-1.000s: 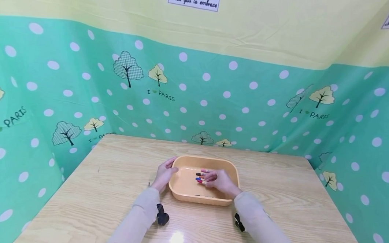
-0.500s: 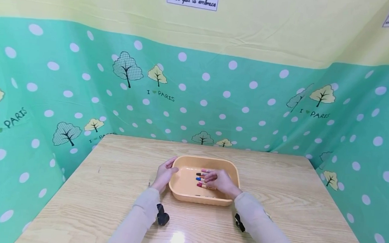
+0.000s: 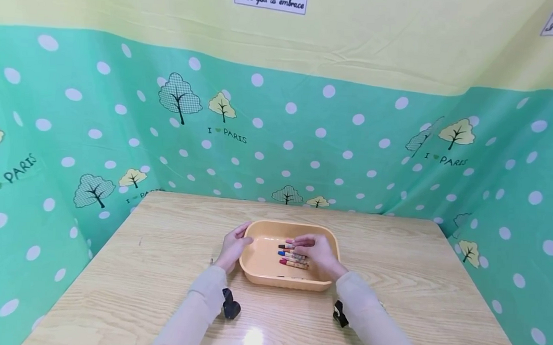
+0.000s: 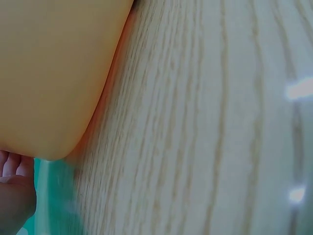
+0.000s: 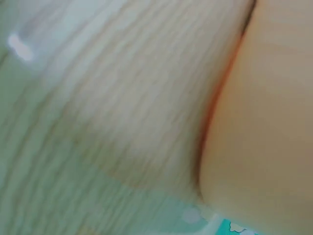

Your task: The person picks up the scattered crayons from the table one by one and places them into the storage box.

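Observation:
A peach plastic tray (image 3: 264, 258) stands on the wooden table. My left hand (image 3: 233, 247) grips its left rim, thumb inside and fingers outside; in the left wrist view part of that hand (image 4: 18, 196) shows beside the tray wall (image 4: 49, 73). Several crayons lie roughly side by side in the tray: one with a pink tip (image 3: 289, 241), a dark one (image 3: 284, 246), an orange one, a blue one (image 3: 292, 255) and a red one (image 3: 294, 264) closest to me. Over their right ends is my right hand (image 3: 320, 253), fingertips near the pink and dark crayons; whether it pinches one is hidden.
Light wooden tabletop (image 3: 179, 240) surrounds the tray. A green and yellow printed cloth (image 3: 240, 155) hangs behind and at both sides. Dark wrist devices show under both forearms, the left one (image 3: 231, 305) near the table's front. The right wrist view shows the tray's outer wall (image 5: 264, 122).
The red crayon has shifted toward me, apart from the blue one. My right hand has then moved slightly back and right, uncovering more of the crayons. The left hand stays on the rim.

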`<action>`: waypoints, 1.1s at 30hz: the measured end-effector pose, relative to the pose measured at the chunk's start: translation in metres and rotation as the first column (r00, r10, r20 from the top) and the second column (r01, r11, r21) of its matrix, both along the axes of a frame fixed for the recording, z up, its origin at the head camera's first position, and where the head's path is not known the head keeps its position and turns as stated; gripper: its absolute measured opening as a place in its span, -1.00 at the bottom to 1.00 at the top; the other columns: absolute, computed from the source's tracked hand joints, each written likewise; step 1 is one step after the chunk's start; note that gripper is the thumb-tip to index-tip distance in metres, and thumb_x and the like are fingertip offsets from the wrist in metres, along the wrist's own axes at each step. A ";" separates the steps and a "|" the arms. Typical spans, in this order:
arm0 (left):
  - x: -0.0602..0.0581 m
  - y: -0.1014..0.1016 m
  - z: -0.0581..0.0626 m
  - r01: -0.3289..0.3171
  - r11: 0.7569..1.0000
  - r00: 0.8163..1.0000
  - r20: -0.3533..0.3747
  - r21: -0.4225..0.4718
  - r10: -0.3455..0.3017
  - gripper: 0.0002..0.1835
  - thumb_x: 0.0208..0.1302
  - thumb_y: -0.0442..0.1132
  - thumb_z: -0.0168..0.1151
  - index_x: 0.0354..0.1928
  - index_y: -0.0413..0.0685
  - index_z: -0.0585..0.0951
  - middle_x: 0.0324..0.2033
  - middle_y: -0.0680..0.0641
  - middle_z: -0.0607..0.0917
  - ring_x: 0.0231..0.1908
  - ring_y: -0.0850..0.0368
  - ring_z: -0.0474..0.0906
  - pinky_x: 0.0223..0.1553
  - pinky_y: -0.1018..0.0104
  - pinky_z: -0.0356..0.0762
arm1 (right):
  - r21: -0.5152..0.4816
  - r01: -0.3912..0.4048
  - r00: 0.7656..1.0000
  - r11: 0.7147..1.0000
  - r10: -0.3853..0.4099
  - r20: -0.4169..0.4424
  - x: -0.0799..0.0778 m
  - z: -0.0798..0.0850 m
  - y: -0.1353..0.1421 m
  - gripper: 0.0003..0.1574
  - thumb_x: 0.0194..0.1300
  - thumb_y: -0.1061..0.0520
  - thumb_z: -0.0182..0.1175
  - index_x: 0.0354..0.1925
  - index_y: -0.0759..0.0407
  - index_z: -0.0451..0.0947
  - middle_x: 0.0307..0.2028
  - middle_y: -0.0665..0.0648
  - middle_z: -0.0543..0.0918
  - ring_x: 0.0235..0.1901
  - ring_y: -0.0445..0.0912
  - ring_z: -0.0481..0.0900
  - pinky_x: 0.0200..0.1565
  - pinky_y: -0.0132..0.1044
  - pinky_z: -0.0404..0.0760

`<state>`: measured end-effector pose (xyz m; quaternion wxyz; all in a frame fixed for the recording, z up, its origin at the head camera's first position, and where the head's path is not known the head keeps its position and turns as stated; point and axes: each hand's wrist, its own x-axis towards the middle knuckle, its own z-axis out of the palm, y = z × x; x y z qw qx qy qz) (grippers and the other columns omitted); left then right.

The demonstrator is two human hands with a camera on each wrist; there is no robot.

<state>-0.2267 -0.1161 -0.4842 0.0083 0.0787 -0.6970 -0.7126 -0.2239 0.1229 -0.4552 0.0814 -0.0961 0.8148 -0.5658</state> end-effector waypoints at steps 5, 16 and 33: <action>0.000 0.000 -0.001 0.001 1.000 1.000 -0.002 0.002 -0.001 -0.41 0.10 -0.46 0.06 0.26 -0.10 0.36 0.23 -0.21 0.40 0.21 -0.09 0.35 0.22 0.15 0.37 | -0.049 0.022 0.999 0.999 -0.024 -0.039 0.001 0.010 0.011 -0.66 0.05 0.36 0.23 -0.12 0.36 0.56 -0.21 0.25 0.68 -0.24 -0.08 0.65 -0.13 -0.35 0.65; 0.001 0.000 0.000 -0.008 1.000 1.000 -0.006 0.012 0.008 -0.40 0.08 -0.47 0.06 0.26 -0.10 0.35 0.23 -0.22 0.39 0.21 -0.09 0.34 0.22 0.14 0.38 | -0.039 0.062 0.998 0.997 -0.063 -0.031 0.020 0.029 0.050 -0.51 0.08 0.29 0.25 0.03 0.37 0.47 -0.07 0.29 0.62 -0.10 -0.03 0.62 -0.05 -0.32 0.62; 0.001 0.002 0.001 -0.003 1.000 1.000 0.003 0.008 0.003 -0.41 0.10 -0.47 0.05 0.25 -0.11 0.36 0.24 -0.21 0.38 0.21 -0.09 0.34 0.22 0.14 0.38 | 0.081 0.109 0.987 0.991 -0.099 -0.125 0.049 0.028 0.113 -0.56 0.12 0.29 0.22 -0.01 0.45 0.48 -0.11 0.35 0.63 -0.18 -0.09 0.64 -0.17 -0.43 0.65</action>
